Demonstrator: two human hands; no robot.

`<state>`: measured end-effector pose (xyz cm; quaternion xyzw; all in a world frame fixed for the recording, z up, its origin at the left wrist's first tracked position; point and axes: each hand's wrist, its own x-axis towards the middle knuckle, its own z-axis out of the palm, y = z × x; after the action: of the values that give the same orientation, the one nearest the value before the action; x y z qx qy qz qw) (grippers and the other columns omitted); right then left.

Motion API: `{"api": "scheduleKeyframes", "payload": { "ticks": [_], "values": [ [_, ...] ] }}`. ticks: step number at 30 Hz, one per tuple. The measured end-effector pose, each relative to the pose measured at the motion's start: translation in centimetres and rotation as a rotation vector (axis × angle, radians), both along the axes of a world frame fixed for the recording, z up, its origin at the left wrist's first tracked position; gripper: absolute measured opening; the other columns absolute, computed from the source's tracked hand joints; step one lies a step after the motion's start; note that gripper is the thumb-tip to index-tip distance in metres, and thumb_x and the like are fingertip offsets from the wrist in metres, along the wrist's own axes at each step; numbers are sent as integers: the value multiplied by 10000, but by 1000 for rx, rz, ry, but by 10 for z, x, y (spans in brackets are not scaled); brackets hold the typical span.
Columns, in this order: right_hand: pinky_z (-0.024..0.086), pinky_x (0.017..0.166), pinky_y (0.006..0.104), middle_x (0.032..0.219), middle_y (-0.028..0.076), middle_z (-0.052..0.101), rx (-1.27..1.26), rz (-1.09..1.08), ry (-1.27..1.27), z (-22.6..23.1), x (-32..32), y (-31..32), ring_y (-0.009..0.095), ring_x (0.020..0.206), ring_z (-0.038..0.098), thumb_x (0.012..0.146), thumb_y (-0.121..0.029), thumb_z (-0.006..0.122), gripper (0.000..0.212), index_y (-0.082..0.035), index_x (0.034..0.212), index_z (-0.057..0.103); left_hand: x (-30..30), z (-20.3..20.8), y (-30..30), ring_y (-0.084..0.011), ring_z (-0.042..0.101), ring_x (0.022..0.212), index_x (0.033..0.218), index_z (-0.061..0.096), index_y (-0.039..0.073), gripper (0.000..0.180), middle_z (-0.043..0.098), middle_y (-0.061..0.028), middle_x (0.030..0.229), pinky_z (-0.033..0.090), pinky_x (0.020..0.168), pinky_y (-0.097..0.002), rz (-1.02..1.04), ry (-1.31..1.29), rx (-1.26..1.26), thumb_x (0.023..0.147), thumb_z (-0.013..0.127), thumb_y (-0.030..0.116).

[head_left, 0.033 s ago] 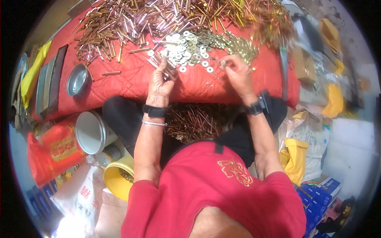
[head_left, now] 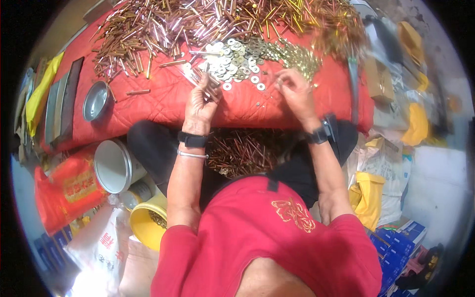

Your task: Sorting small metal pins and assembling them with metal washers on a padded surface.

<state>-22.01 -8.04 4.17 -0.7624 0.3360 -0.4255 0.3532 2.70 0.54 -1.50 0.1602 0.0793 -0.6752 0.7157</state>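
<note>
My left hand [head_left: 200, 101] rests on a red quilted cloth [head_left: 163, 101] and grips a bundle of long metal bolts [head_left: 205, 81] that stick out past its fingers. My right hand [head_left: 294, 89] is closed, its fingertips pinching a small metal piece too small to make out. Between and beyond the hands lies a heap of silver washers [head_left: 237, 59]. To its right sits a heap of small brass nuts [head_left: 297, 57]. A wide spread of coppery bolts [head_left: 163, 24] covers the far side of the cloth. More bolts [head_left: 242, 151] fill a tray in my lap.
A small steel bowl [head_left: 95, 100] sits at the cloth's left end. On the floor to my left stand a white tin [head_left: 114, 166], a yellow bucket [head_left: 143, 225] and a red sack [head_left: 67, 190]. Yellow bags [head_left: 368, 198] and blue boxes [head_left: 401, 245] lie at my right.
</note>
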Motion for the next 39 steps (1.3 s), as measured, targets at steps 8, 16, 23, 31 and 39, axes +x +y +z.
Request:
{"api": "scheduleKeyframes", "payload": {
  "ticks": [8, 16, 23, 31, 39],
  "values": [
    [478, 644, 410, 812, 157, 594, -208, -198, 673, 5, -42, 10, 349, 745, 596, 787, -77, 612, 65, -38, 817, 569, -27, 2, 5, -79, 554, 668, 1129, 536, 4, 264, 626, -117, 1015, 461, 509, -170, 23, -418, 37, 882, 608, 61],
    [496, 693, 406, 871, 153, 654, -68, 27, 446, 11, -10, 9, 339, 821, 630, 821, -168, 619, 134, -61, 902, 631, -41, -4, 5, -64, 535, 643, 1072, 541, 7, 223, 636, -140, 995, 443, 500, -162, 60, -454, 80, 878, 625, 76],
    [491, 655, 436, 781, 154, 643, -197, 58, 622, -3, 4, 0, 327, 757, 636, 805, -183, 620, 111, -99, 869, 655, -43, -1, 7, -59, 517, 592, 1066, 535, -5, 232, 646, -129, 945, 436, 498, -170, 53, -494, 74, 873, 635, 77],
    [518, 713, 433, 827, 145, 674, -240, 422, 1112, 26, 49, -47, 324, 807, 654, 711, -158, 649, 153, -111, 849, 693, -45, 0, 6, -69, 545, 616, 1096, 517, -12, 260, 647, -166, 1017, 443, 497, -171, 62, -451, 85, 872, 624, 65],
    [482, 608, 453, 738, 144, 625, -417, 523, 976, 20, 20, -35, 350, 706, 620, 834, -129, 545, 77, -123, 889, 598, -48, -1, 4, -94, 581, 693, 1107, 522, 16, 254, 637, -156, 1032, 476, 537, -188, 31, -382, 58, 880, 619, 73]
  ]
}}
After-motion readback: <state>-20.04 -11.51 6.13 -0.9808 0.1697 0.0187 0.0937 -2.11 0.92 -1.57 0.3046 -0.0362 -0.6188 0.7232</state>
